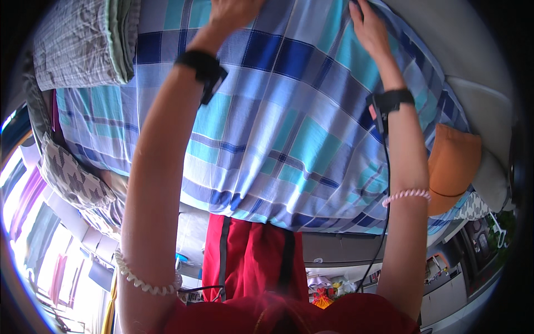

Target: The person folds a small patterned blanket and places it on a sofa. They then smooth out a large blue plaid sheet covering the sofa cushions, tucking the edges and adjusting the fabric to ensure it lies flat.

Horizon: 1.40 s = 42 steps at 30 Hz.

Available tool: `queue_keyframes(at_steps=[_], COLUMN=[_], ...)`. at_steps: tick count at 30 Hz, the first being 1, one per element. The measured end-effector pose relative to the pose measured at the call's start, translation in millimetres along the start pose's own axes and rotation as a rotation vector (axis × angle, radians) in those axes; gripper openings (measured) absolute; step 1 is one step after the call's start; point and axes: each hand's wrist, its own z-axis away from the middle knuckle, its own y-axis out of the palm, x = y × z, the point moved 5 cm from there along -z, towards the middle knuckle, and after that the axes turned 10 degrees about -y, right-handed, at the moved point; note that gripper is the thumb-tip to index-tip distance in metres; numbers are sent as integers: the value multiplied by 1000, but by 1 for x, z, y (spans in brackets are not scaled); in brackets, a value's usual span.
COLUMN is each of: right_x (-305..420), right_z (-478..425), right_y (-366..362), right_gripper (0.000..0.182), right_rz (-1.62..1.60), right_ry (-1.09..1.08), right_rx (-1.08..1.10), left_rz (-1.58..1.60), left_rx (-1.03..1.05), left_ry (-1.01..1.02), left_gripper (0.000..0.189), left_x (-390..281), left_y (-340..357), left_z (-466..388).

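A blue, teal and white checked cloth (288,121), probably a bed sheet, lies spread before me with soft folds running towards my body. My left hand (235,12) is over its far part, partly cut off by the top edge of the picture; its fingers are hidden. On the far right part of the cloth rests my right hand (369,27), its fingers stretched forward near the picture's edge. Whether the right fingers pinch the fabric cannot be told. Black straps with small devices sit on both wrists.
At the upper left lies a folded grey checked quilt (83,41). A houndstooth cushion (75,175) is at the left. An orange cushion (452,167) lies on the right, beside a grey padded edge (475,96). A black cable (386,217) hangs along my right arm.
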Motion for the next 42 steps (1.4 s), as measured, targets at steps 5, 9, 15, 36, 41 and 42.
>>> queue_keyframes(at_steps=[5,9,15,36,41,42], right_x=[64,103,78,186,201,203], right_z=[98,159,191,496,448,442], right_y=[-71,-55,-48,-195,-179,-171], right_gripper=[42,42,20,26,44,45], right_rz=[222,223,374,30,2,-7], right_ry=[108,303,9,641,224,168], right_rx=[32,379,199,509,496,599], left_rz=[192,150,266,245,364,357], left_rx=[-194,-87,-52,217,596,632], left_ry=[182,111,125,110,0,-67], left_gripper=[55,54,52,43,24,26], left_x=[2,8,16,-18,-49,-53], left_y=[4,10,9,8,36,43], left_z=[133,201,239,535,589,596])
